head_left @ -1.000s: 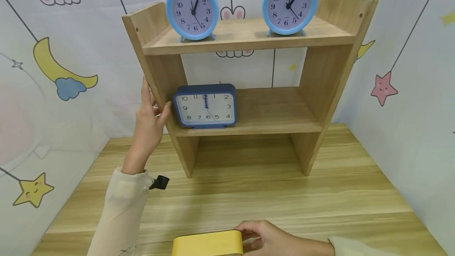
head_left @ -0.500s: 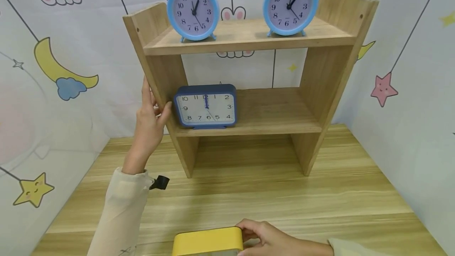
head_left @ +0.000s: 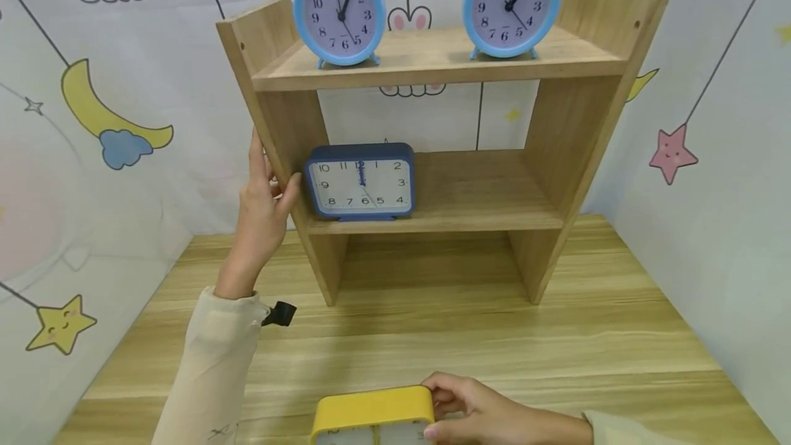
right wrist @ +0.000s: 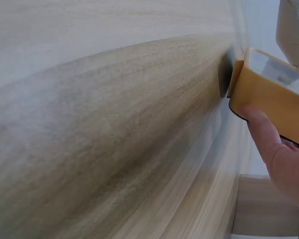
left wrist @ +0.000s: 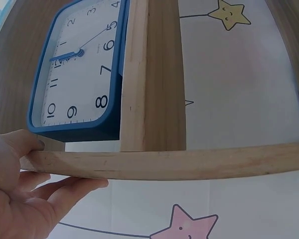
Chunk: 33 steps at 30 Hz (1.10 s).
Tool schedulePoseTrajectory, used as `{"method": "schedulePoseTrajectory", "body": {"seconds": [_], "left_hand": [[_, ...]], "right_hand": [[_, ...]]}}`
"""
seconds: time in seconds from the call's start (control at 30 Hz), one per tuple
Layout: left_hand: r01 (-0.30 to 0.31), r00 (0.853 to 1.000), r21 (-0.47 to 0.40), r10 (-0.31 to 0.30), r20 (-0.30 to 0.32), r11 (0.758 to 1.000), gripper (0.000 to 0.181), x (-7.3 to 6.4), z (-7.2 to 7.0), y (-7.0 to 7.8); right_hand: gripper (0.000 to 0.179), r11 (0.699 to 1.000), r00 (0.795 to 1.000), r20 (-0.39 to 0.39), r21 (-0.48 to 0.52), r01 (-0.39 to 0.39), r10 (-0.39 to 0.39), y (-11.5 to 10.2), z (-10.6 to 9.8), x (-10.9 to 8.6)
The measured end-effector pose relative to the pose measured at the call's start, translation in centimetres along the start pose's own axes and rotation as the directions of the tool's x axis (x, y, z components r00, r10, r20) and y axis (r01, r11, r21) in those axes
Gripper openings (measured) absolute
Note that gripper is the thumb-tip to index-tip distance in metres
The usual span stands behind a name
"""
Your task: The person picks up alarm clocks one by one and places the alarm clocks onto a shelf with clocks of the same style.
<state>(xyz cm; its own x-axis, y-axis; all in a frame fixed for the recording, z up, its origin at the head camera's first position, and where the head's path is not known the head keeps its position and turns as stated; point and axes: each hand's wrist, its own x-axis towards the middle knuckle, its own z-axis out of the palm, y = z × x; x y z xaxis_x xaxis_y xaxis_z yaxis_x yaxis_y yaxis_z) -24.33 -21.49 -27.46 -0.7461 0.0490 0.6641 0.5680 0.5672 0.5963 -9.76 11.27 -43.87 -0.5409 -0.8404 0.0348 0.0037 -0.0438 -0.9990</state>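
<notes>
In the head view, my left hand [head_left: 258,222] grips the left side panel of a small wooden shelf [head_left: 482,191], thumb at the front edge. In the left wrist view, the thumb and fingers of that hand [left wrist: 25,191] lie on opposite sides of the panel [left wrist: 204,163]. Beside it on the middle board stands a blue desk clock [head_left: 361,187]. Near the bottom of the head view, my right hand [head_left: 494,414] holds a yellow desk clock [head_left: 377,402] by its right end. Only the upper part of its face shows there; the right wrist view shows its yellow side [right wrist: 269,102].
Two light-blue twin-bell alarm clocks, one at left [head_left: 340,12] and one at right [head_left: 511,5], stand on the top board. The shelf rests on a wood-grain table [head_left: 469,338]. Printed cloth walls [head_left: 123,218] enclose the back and sides.
The yellow clock has risen a little in the head view, shifted slightly right, and now shows part of its face. My right hand moves with it; my left keeps its place on the panel.
</notes>
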Motion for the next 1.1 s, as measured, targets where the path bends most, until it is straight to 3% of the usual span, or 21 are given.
{"method": "schedulePoseTrajectory", "body": {"seconds": [0.33, 0.47, 0.6, 1.1], "left_hand": [[-0.003, 1.000, 0.006, 0.003, -0.004, 1.000, 0.083, 0.1, 0.1, 0.0], [-0.001, 1.000, 0.006, 0.001, -0.005, 1.000, 0.083, 0.2, 0.1, -0.1], [0.002, 1.000, 0.003, -0.001, -0.005, 1.000, 0.083, 0.1, 0.0, -0.1], [0.017, 1.000, -0.017, -0.017, 0.008, 1.000, 0.082, 0.1, 0.1, -0.1]], "right_hand": [[0.037, 0.998, 0.999, -0.017, 0.049, -0.049, 0.050, -0.4, -1.0, -1.5], [0.036, 0.997, 0.999, -0.021, 0.067, -0.032, 0.034, -0.8, -1.2, -1.8], [0.035, 0.998, 1.000, -0.021, 0.062, 0.003, -0.001, -1.0, -1.4, -2.1], [0.034, 0.998, 0.996, -0.067, 0.047, -0.051, 0.054, -2.2, -2.9, -3.8]]}}
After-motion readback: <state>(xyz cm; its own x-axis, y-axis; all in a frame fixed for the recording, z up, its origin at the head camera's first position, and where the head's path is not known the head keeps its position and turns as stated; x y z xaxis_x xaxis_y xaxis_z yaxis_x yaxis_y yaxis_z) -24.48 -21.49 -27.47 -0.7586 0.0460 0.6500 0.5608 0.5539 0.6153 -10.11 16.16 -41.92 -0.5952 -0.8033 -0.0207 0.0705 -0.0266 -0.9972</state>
